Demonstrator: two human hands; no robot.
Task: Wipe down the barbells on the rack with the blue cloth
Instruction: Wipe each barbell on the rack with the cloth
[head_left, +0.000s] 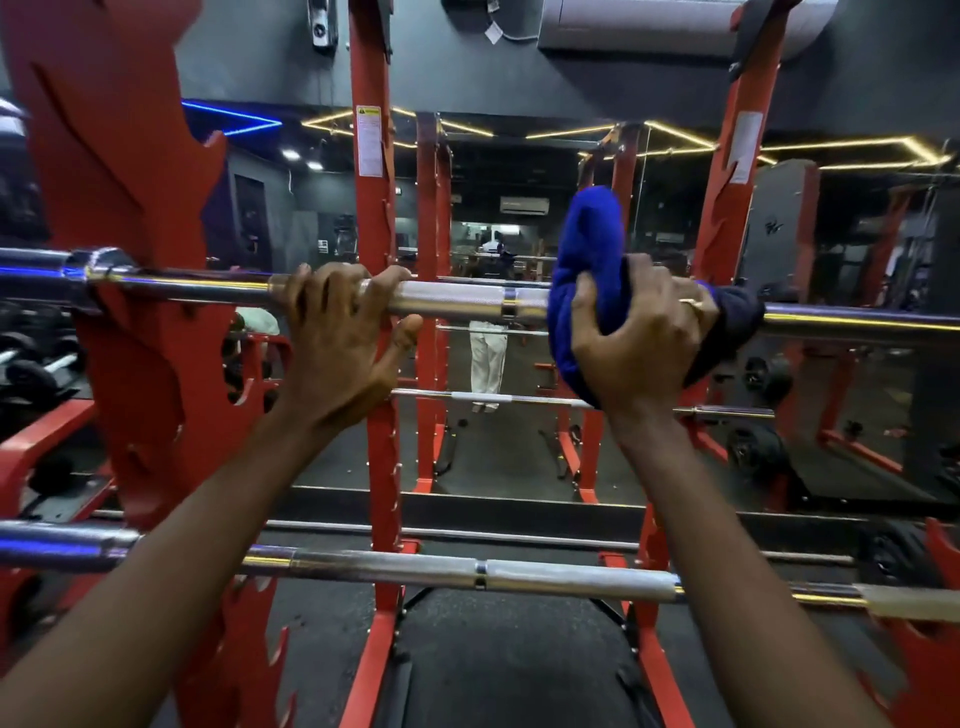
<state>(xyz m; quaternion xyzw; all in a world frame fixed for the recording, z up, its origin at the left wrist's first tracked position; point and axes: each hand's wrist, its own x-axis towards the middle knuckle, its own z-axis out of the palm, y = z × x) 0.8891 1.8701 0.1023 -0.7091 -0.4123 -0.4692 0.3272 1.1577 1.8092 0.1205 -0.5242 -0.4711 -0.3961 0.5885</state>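
Two hands (337, 338) (641, 338), one blue cloth (587, 244), two barbells (452, 299) (389, 566) in front, one red rack (371, 218).

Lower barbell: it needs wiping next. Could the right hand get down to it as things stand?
Probably yes. The right hand grips the blue cloth on the upper barbell, and only open space lies between it and the lower barbell's bare shaft.

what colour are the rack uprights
Red-orange rack uprights, clearest in the head view.
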